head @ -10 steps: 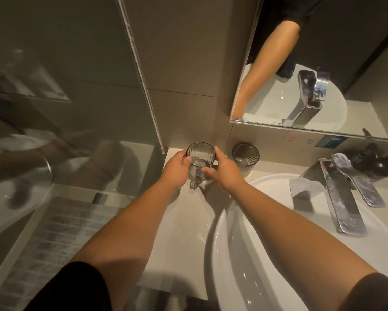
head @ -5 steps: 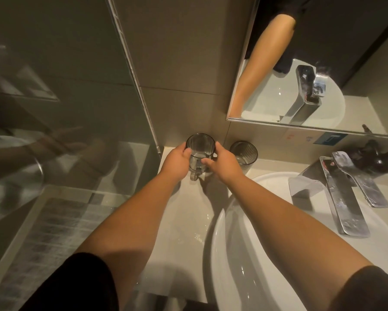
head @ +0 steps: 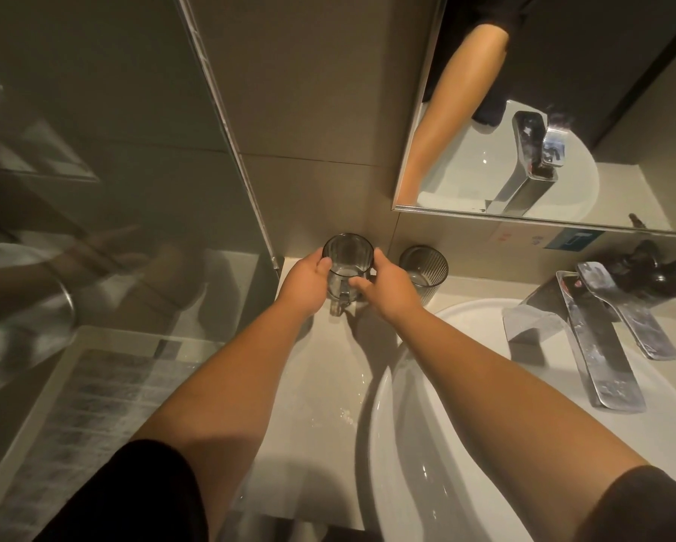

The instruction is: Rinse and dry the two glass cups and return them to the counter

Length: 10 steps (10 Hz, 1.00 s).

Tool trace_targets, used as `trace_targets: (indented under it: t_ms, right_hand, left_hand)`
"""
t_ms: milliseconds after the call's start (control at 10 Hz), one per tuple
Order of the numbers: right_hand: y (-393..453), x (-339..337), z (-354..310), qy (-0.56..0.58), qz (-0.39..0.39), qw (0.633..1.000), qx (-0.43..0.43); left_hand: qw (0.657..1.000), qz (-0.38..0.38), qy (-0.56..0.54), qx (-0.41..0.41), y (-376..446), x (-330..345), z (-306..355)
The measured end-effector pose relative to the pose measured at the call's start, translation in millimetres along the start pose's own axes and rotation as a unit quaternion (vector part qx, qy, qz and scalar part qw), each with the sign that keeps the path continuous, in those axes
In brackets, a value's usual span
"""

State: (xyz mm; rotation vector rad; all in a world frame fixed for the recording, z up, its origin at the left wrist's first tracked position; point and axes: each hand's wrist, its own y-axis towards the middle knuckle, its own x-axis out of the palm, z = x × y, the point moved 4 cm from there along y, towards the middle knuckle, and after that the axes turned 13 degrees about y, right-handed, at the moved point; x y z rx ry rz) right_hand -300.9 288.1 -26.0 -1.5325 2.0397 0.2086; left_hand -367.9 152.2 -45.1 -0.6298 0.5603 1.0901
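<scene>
Both hands, left hand (head: 303, 283) and right hand (head: 387, 285), curl fingers round the upright mug (head: 347, 264), mouth up, handle toward the camera; second cup (head: 423, 273) stands beside.

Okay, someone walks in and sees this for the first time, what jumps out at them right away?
First, the two hands meeting at the back corner of the counter: the left hand and right hand both grip a smoky glass mug with its handle facing the camera. Just to its right stands a second ribbed glass cup against the wall. Further right, the white basin and chrome faucet catch the light.
</scene>
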Motion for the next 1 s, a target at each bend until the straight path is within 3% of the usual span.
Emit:
trace_targets:
  t_ms: [600, 800, 1000]
  right_hand:
    - [-1, 0, -4, -0.051, 0.007, 0.999, 0.008]
    - [-10, -5, -5, -0.090, 0.017, 0.996, -0.006]
    - [-45, -20, -10, -0.190, 0.057, 0.976, -0.090]
  left_hand:
    - [0.996, -0.005, 0.086, 0.010, 1, -5, 1]
    - [0.988, -0.029, 0.144, -0.037, -7, -9, -1]
    - [0.955, 0.004, 0.294, 0.035, -45, -23, 9]
